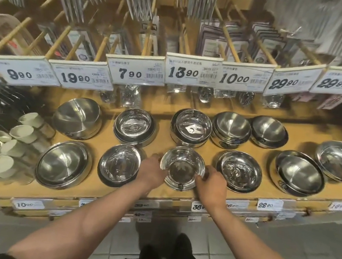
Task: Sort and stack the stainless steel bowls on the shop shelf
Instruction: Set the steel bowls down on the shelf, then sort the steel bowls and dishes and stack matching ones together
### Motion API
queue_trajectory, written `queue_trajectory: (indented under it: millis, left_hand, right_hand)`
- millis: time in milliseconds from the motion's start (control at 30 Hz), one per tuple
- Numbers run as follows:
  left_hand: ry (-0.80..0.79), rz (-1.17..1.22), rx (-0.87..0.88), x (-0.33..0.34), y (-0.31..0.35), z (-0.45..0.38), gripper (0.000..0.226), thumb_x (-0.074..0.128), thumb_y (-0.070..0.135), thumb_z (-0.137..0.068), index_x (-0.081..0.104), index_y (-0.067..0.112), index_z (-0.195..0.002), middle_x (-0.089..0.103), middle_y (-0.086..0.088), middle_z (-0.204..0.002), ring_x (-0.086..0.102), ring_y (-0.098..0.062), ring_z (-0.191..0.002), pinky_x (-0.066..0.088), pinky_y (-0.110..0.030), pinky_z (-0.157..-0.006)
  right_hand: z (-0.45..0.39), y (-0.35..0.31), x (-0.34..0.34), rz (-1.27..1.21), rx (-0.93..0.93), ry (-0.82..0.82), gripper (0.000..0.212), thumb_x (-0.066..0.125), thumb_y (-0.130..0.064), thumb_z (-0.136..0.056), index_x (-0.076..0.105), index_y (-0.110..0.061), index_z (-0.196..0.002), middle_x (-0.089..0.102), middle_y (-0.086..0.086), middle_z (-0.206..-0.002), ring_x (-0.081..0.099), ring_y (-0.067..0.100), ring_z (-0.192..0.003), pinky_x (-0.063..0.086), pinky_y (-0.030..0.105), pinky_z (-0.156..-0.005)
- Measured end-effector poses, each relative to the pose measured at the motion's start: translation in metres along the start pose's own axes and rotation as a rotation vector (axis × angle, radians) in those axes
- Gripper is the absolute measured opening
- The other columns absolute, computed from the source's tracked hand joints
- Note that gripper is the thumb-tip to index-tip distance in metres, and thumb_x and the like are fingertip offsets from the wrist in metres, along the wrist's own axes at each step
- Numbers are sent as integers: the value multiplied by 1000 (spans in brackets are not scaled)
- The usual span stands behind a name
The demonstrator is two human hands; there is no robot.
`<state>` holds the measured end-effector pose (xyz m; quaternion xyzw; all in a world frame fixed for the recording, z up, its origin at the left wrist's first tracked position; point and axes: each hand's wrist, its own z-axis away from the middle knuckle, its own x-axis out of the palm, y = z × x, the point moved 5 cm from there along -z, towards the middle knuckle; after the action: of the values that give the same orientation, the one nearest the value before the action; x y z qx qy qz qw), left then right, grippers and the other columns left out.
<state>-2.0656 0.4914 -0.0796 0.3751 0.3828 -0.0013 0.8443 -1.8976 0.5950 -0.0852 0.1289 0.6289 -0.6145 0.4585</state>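
Observation:
Several stacks of stainless steel bowls stand in two rows on the wooden shelf (161,128). Both my hands hold the front middle bowl stack (182,170): my left hand (152,171) grips its left rim, my right hand (210,184) grips its right rim. Left of it sits a shiny bowl stack (119,165), right of it another shiny bowl (239,170). Behind stands a deep bowl stack (191,126).
Brushed bowls sit at the front left (63,163), back left (78,117), back right (231,129) and far right (299,172). White ceramic cups (22,130) crowd the left end. Price tags (192,71) and hanging cutlery packs overhang the back row.

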Motion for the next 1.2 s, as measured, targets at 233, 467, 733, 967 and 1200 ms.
queue_trajectory:
  millis: [233, 467, 733, 967, 1200]
  left_hand:
    - [-24, 69, -23, 0, -3, 5, 47, 64, 3, -86, 58, 4, -132, 68, -18, -119, 69, -34, -101, 61, -43, -83]
    - [19, 16, 91, -16, 4, 25, 21, 66, 21, -90, 64, 12, -110, 69, -2, -97, 63, -20, -90, 49, -29, -75]
    - [-3, 179, 168, -49, 12, 50, 26, 62, 33, -95, 65, 23, -118, 69, 8, -101, 65, -13, -85, 48, -29, -73]
    - [-9, 325, 143, -34, 37, 57, 16, 59, 22, -98, 66, 25, -112, 68, 9, -102, 63, -6, -86, 44, -19, -64]
    - [-41, 302, 170, 6, 85, 55, 14, 61, 19, -96, 67, 32, -96, 68, 14, -98, 64, -4, -85, 49, -21, -65]
  right_hand:
    - [-4, -3, -3, 25, 0, -35, 12, 65, -7, -88, 72, 0, -96, 63, 7, -74, 51, 22, -66, 35, 26, -64]
    - [6, -7, -25, -3, 72, -78, 25, 62, -23, -96, 70, -5, -111, 75, 12, -104, 68, 32, -100, 42, 27, -75]
    - [33, 35, -108, -569, 259, 42, 11, 62, -28, -99, 73, -27, -96, 76, -3, -99, 72, 17, -95, 62, 32, -73]
    - [42, 77, -138, -694, 361, 78, 17, 55, -22, -103, 71, -23, -100, 76, 4, -99, 72, 18, -91, 58, 30, -77]
    - [27, 121, -169, -701, 371, 120, 15, 53, -21, -104, 67, -16, -107, 71, 4, -100, 69, 20, -94, 55, 32, -78]
